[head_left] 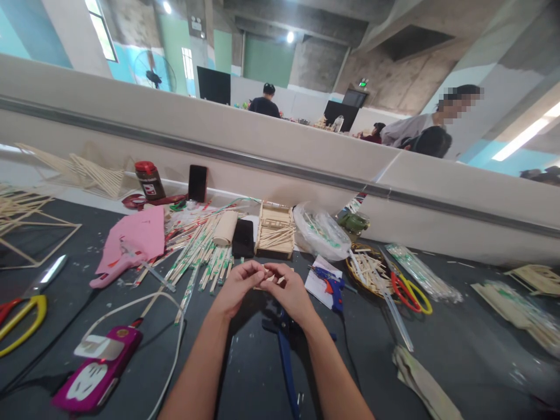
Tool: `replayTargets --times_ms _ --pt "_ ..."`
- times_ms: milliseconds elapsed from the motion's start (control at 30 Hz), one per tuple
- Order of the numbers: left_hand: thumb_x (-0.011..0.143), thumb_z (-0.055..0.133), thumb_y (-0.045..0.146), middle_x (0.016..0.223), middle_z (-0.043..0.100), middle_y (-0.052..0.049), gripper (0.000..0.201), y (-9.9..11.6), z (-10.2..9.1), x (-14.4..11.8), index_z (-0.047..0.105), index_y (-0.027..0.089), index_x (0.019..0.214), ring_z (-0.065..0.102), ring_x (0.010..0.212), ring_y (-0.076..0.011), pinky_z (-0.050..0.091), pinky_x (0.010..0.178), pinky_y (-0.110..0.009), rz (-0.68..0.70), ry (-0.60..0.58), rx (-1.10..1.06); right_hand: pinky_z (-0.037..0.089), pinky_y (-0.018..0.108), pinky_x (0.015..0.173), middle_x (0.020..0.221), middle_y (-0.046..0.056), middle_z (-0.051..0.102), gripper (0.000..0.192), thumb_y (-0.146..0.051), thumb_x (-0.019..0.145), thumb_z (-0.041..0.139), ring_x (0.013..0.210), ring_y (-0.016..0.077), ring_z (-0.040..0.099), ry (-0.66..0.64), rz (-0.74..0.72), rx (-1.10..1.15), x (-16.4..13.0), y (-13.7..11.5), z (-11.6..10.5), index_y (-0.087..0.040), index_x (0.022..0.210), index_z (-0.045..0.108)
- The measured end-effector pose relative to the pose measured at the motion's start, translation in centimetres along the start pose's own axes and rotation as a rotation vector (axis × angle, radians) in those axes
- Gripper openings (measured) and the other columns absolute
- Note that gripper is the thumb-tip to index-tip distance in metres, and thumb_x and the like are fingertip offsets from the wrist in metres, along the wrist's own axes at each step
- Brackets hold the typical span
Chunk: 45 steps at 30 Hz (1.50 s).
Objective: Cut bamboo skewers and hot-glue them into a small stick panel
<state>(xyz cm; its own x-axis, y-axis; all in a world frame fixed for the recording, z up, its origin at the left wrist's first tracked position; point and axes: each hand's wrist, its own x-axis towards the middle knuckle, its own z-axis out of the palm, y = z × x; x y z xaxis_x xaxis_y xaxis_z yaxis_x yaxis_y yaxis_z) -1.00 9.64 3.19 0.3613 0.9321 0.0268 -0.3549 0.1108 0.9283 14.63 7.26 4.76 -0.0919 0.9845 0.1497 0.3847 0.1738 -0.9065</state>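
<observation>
Left hand (236, 286) and right hand (286, 289) pinching together on small wooden sticks (268, 276) above bench (437, 361). Assembling step appearing underway; next move likely needing glue gun (331, 286) lying just right.

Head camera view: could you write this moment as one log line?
left hand pinching small wooden sticks | right hand pinching same sticks | blue cutter under wrists | glue gun beside right hand

two pairs of scissors (20, 312) (409, 290); two phones (198, 182) (243, 238); one glue gun (331, 285); one blue pliers (285, 344); one red-lidded jar (149, 179); one power strip (97, 368); two hands (238, 286) (289, 291).
</observation>
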Motion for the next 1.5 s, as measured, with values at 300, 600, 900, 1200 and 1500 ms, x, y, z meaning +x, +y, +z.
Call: replayTargets --times_ms 300,600,900,1200,1500 --pt "0.066 0.076 0.033 0.07 0.061 0.0 0.024 -0.6 -1.9 0.7 0.064 0.015 0.079 0.055 0.062 -0.0091 0.045 0.059 -0.02 0.0 0.347 -0.039 0.04 0.026 0.076 0.089 0.006 0.067 0.013 -0.023 0.084 0.057 0.089 0.0183 0.06 -0.097 0.105 -0.758 0.5 2.8 0.5 -0.021 0.082 0.07" --pt "0.06 0.079 0.033 0.065 0.06 0.002 0.029 -0.7 -2.1 0.9 0.065 0.014 0.076 0.052 0.053 -0.0066 0.042 0.053 -0.019 -0.017 0.469 -0.069 0.042 0.027 0.068 0.091 0.013 0.069 0.022 -0.019 0.087 0.05 0.088 0.0227 0.062 -0.222 0.045 -1.086 2.6 2.2 3.8 -0.014 0.085 0.07" --pt "0.06 0.079 0.038 0.067 0.063 0.0 0.031 -0.7 -2.0 0.8 0.067 0.014 0.076 0.052 0.055 -0.008 0.041 0.053 -0.02 -0.019 0.43 0.008 0.036 0.023 0.059 0.071 0.002 0.062 0.014 -0.018 0.077 0.05 0.065 0.0148 0.055 0.066 0.062 -0.632 1.5 2.6 0.9 -0.019 0.068 0.061" --pt "0.062 0.079 0.037 0.068 0.065 0.0 0.028 -1.2 -0.7 0.7 0.069 0.015 0.075 0.053 0.059 -0.0083 0.041 0.056 -0.02 -0.08 0.294 -0.045 0.034 0.022 0.054 0.062 -0.004 0.049 0.023 -0.033 0.089 0.044 0.057 0.0116 0.044 0.228 -0.036 -0.086 -1.2 0.1 -1.7 -0.02 0.073 0.055" --pt "0.064 0.08 0.029 0.074 0.067 -0.004 0.022 -1.3 2.3 -0.1 0.072 0.014 0.077 0.057 0.063 -0.0103 0.045 0.061 -0.022 -0.267 0.003 -0.202 0.046 0.028 0.073 0.088 0.006 0.062 0.03 -0.021 0.093 0.045 0.083 0.0174 0.057 0.189 -0.386 -0.411 -3.1 -0.1 -1.2 -0.028 0.113 0.065"
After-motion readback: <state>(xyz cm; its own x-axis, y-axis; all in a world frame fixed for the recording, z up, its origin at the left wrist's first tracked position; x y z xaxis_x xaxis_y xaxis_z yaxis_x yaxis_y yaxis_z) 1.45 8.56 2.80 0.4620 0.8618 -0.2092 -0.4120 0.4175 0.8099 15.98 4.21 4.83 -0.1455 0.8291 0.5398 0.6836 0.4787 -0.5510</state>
